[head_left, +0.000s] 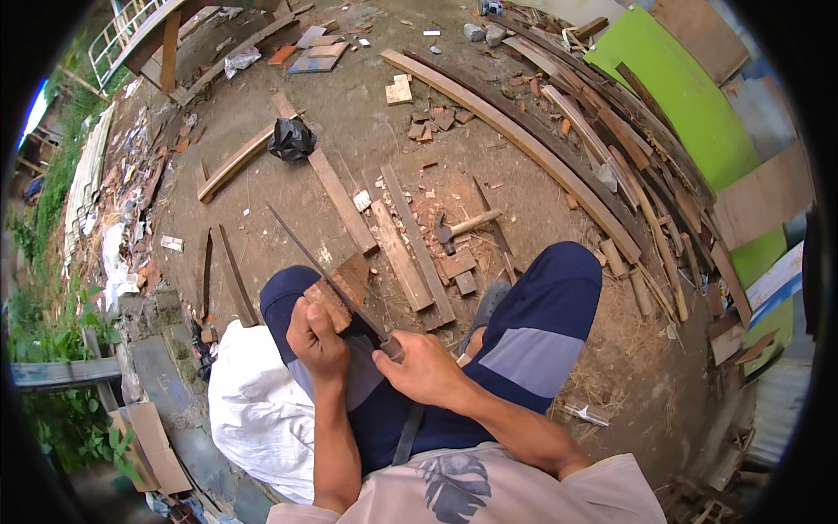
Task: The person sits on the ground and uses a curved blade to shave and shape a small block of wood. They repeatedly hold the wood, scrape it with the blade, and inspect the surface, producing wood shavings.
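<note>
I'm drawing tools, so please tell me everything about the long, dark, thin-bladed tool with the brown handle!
The long, dark, thin-bladed tool looks metal, tapering to a tip that points up and left. The right hand grips its brown handle. Its blade slants across a rough brown wooden block; I can't tell if they touch.
</note>
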A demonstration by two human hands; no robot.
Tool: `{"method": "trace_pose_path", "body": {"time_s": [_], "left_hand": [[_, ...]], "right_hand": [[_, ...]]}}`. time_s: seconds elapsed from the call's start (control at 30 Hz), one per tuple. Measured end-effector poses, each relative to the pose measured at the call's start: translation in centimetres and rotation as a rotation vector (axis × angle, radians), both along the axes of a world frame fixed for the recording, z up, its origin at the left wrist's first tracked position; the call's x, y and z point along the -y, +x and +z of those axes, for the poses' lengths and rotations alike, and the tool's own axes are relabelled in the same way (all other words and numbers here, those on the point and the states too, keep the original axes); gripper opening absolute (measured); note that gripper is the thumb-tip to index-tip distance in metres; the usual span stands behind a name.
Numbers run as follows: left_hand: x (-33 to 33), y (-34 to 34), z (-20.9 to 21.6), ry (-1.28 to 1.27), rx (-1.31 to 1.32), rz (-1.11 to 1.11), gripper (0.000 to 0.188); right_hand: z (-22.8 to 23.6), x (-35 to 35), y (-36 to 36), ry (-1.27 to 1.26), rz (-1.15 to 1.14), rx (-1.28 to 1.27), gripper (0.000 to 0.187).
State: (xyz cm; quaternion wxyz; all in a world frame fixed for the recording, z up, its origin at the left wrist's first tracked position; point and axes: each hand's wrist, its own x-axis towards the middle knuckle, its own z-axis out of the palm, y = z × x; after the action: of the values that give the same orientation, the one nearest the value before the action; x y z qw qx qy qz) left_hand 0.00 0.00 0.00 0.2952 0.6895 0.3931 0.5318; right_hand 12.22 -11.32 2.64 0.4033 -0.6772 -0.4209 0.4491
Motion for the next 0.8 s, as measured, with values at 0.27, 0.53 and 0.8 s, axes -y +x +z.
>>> {"method": "trace_pose_path", "body": {"time_s": [0.27,0.53,0.8], "left_hand": [[1.5,0.0,0.1,-0.051,-0.01,0.022,0.038],[1.1,-1.1,0.0,-0.121,-0.001,0.053,0.033],[-0.4,-3.1,0.7,-0.177,-0.19,0.039,0.067]], "right_hand": [[-1.1,1.5,0.0,-0.372,0.01,-1.183,0.031],[-0.3,1.3,0.2,-0.059,-0.177,-0.618,0.035],[-2.6,1.4,-1.7,0.02,-0.02,-0.242,0.037]]}}
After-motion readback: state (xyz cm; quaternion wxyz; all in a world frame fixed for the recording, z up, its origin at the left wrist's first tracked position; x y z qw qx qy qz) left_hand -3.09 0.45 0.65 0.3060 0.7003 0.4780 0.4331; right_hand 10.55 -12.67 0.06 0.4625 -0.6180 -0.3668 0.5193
